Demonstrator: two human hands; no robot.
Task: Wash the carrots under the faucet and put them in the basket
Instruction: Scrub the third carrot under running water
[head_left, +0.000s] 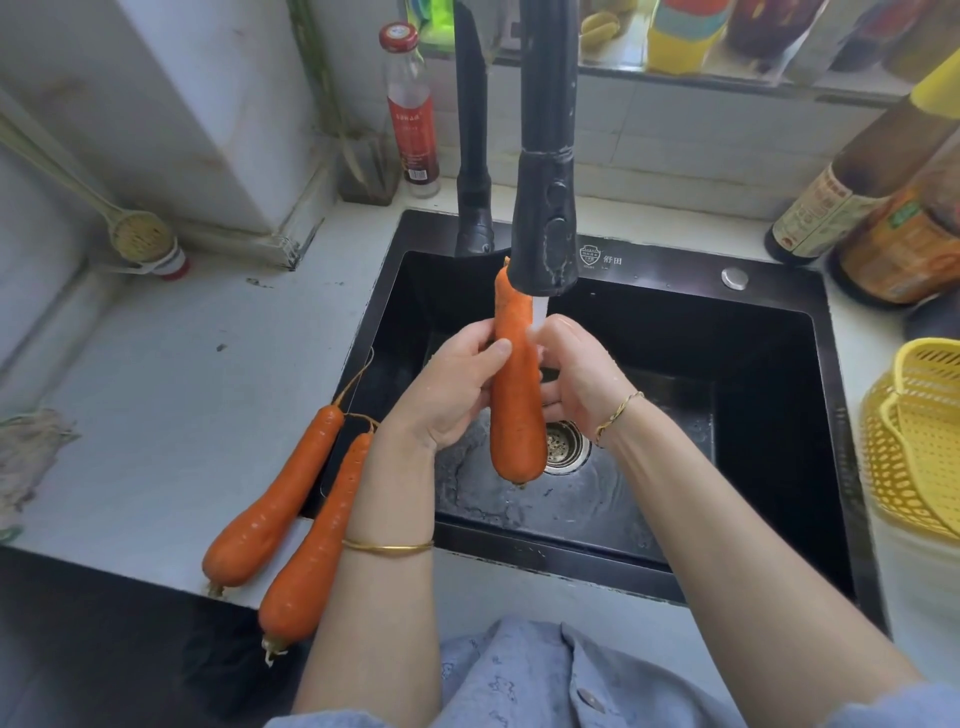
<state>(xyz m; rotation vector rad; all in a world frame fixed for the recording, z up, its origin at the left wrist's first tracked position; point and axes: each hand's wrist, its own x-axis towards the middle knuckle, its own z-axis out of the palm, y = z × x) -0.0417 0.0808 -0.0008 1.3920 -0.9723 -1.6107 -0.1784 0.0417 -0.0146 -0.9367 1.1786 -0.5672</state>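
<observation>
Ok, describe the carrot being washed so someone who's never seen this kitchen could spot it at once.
Find the black sink in the white counter, then the black faucet over it. In its running water the left hand and right hand grip one carrot, thin tip up by the spout. The leftmost carrot and the middle carrot lie flat on the counter.

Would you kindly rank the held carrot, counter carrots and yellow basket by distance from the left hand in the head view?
1. Held carrot, gripped by the left hand.
2. Counter carrots, just left of it.
3. Yellow basket, far right.
</observation>
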